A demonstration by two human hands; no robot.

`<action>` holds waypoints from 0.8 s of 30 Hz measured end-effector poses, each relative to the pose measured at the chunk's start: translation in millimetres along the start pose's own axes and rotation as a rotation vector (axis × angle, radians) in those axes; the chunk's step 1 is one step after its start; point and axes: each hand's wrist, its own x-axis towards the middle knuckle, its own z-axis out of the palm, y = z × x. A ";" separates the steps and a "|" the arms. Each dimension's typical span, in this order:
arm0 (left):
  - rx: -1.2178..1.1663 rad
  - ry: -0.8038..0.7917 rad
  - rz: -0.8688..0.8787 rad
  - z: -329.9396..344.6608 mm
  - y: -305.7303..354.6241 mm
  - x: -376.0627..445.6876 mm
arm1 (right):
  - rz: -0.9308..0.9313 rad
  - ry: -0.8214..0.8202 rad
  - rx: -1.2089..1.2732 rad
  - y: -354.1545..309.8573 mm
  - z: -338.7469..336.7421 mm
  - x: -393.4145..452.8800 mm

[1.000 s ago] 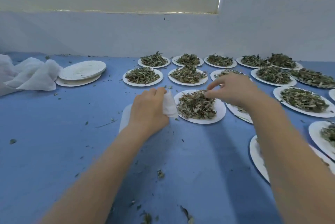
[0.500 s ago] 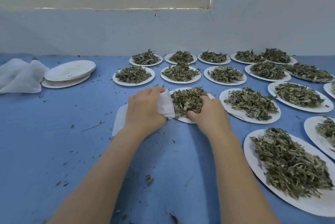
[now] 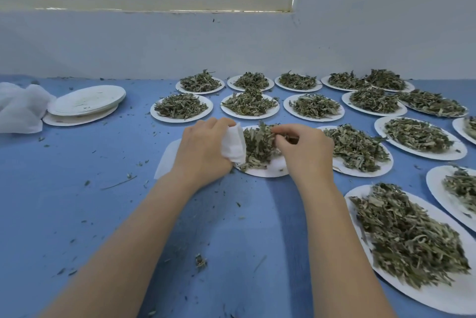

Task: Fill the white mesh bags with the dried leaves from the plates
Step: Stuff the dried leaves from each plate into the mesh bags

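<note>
A white mesh bag [image 3: 233, 144] lies flat on the blue table, its mouth raised at the edge of a white plate [image 3: 270, 171]. My left hand [image 3: 203, 150] grips the bag's mouth and holds it against the plate's heap of dried leaves [image 3: 257, 145]. My right hand [image 3: 304, 153] sits on the right side of that heap, fingers curled round a bunch of leaves and pressing them toward the bag. The rest of the bag [image 3: 166, 160] pokes out to the left from under my left wrist.
Several white plates heaped with dried leaves [image 3: 249, 104] fill the table behind and to the right. A large full plate [image 3: 409, 248] lies close at the near right. A stack of used plates [image 3: 85, 104] and a pile of white mesh bags [image 3: 20, 109] sit far left. Leaf crumbs are scattered about.
My right hand came back from the far side of the plate to its near right side and now gathers leaves toward the bag. My left hand kept hold of the bag's mouth.
</note>
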 end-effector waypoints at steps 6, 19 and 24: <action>0.055 0.048 0.003 2.5 2.4 0.4 | -0.164 -0.071 0.000 -10.5 1.1 -4.0; 0.073 0.091 -0.011 1.8 7.7 -1.6 | -0.074 -0.433 0.465 -23.1 3.6 -8.8; 0.009 0.134 0.019 2.4 11.9 -3.8 | 0.012 -0.339 0.490 -25.4 9.8 -8.3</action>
